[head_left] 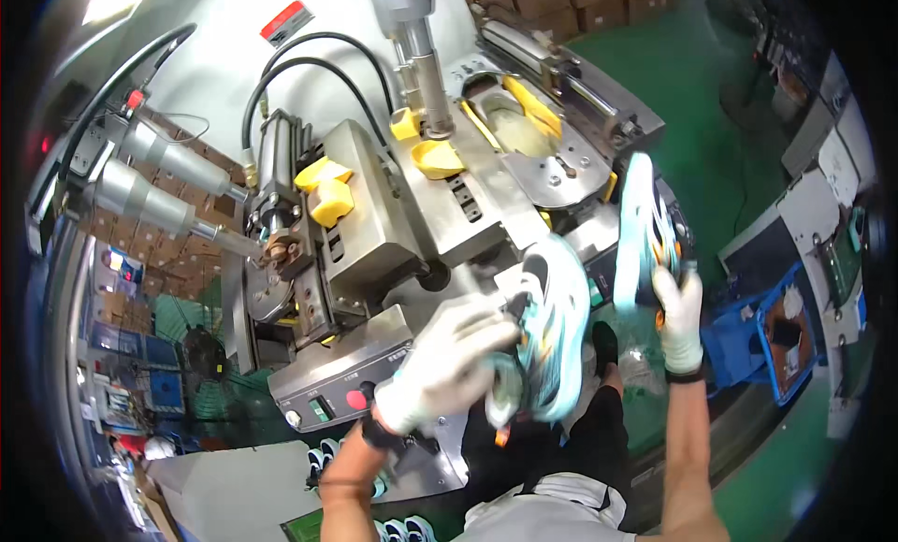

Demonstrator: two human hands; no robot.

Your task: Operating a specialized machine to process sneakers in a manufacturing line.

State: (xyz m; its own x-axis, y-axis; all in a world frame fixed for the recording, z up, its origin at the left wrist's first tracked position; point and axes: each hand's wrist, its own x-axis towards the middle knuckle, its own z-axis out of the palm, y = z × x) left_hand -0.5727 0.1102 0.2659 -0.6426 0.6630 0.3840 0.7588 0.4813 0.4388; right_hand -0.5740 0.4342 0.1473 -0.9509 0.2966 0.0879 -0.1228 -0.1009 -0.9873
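Note:
White gloves cover both hands. My left hand is closed at the edge of a light-blue and white sports shoe, which is smeared by motion in front of the machine. A greyish-green part hangs just below those fingers; whether it belongs to the same shoe I cannot make out. Farther right, my right hand grips a second shoe with a pale-blue sole and orange details, its sole side turned left and its length upright.
A metal press machine with yellow pads, cylinders and black hoses fills the middle. Its control panel has a red button. Several shoes stand low at the left. A blue cart is at the right, cartons behind.

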